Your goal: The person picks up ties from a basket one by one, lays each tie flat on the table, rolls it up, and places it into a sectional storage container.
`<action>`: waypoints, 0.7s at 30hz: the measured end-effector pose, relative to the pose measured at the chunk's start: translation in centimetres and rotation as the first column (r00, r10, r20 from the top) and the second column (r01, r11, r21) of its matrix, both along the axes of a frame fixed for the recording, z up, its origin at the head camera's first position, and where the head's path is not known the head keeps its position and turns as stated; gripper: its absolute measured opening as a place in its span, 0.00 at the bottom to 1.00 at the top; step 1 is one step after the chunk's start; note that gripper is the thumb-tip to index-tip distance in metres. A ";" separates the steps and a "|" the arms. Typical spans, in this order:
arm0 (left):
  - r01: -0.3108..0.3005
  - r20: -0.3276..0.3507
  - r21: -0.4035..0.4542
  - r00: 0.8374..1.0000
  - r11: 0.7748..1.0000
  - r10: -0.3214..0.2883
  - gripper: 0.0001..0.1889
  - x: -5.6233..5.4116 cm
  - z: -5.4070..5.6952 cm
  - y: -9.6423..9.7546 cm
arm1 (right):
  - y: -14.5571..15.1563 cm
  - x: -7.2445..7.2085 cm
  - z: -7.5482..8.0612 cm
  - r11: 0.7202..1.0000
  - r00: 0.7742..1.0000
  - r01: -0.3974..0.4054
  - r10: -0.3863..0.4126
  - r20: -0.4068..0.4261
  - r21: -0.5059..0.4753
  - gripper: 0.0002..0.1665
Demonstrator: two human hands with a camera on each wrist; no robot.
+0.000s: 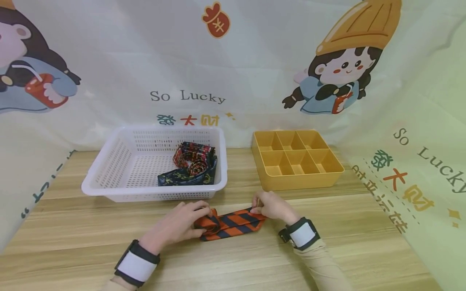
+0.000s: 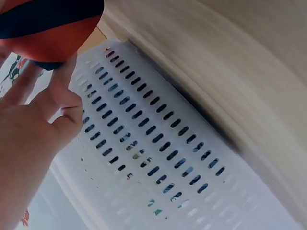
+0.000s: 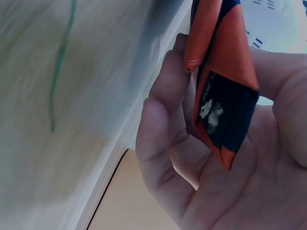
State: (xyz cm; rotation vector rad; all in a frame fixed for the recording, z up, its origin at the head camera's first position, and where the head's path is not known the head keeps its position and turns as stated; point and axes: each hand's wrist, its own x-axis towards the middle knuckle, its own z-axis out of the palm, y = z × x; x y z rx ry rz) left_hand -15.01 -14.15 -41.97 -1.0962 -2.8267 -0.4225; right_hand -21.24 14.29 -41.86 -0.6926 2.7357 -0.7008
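An orange and navy striped necktie lies on the wooden table, rolled up at its left part and flat toward its pointed right end. My left hand grips the roll from the left between thumb and fingers. At the other end, my right hand pinches the tie near its tip. The left wrist view shows the orange and navy cloth over the fingers of that hand. In the right wrist view the pointed end, with a dark label patch on its back, sits between thumb and fingers.
Behind my left hand stands a white perforated basket with several rolled dark patterned neckties at its right side. A yellow divided box stands at the back right. A printed cloth hangs behind the table.
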 end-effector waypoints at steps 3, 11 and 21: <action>0.008 0.001 0.019 1.000 1.000 -0.008 0.19 0.0 0.0 0.2 | -0.3 0.1 -0.1 1.000 1.000 -0.007 0.007 0.000 0.005 0.10; 0.041 0.007 0.085 0.999 0.996 -0.042 0.23 0.1 -0.8 0.5 | -0.5 0.2 -0.3 1.000 1.000 0.021 -0.021 -0.007 0.004 0.10; 0.152 0.024 0.119 0.987 0.981 -0.156 0.23 0.0 -0.3 0.3 | -0.8 0.2 -0.7 0.996 0.997 0.072 -0.071 -0.026 0.047 0.10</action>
